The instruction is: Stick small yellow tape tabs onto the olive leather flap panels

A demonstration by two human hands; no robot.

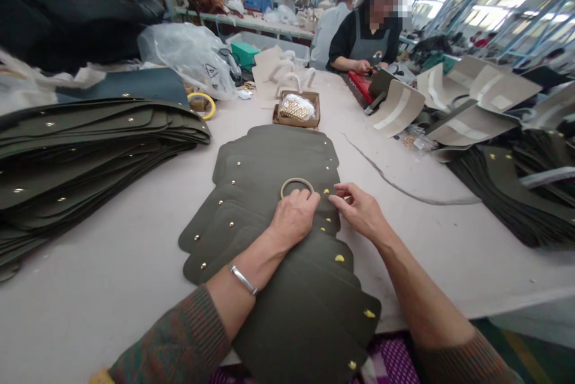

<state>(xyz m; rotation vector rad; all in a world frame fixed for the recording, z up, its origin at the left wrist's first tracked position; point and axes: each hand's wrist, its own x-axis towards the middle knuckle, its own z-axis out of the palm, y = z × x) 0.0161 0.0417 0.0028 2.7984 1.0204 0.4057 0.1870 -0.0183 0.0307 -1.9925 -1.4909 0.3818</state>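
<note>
Dark olive, leather-like panels (278, 306) lie overlapped in a fanned stack before me. Small gold studs (232, 224) dot their left side, and little yellow tape pieces (339, 258) sit along the right. My left hand (294, 219) rests over the stack, its fingers closed on the near rim of a thin yellow tape roll (297, 180). Just right of it, my right hand (359, 209) hovers at the panels' edge with thumb and fingers bent and slightly apart, close to one yellow piece. Nothing shows between those fingertips.
A cardboard box (299, 109) of gold studs stands behind the stack. More studded panels (90, 144) are piled left, near another yellow roll (209, 107). Beige pieces (399, 108) and dark panels (516, 192) crowd the right. A co-worker (372, 30) works across the table.
</note>
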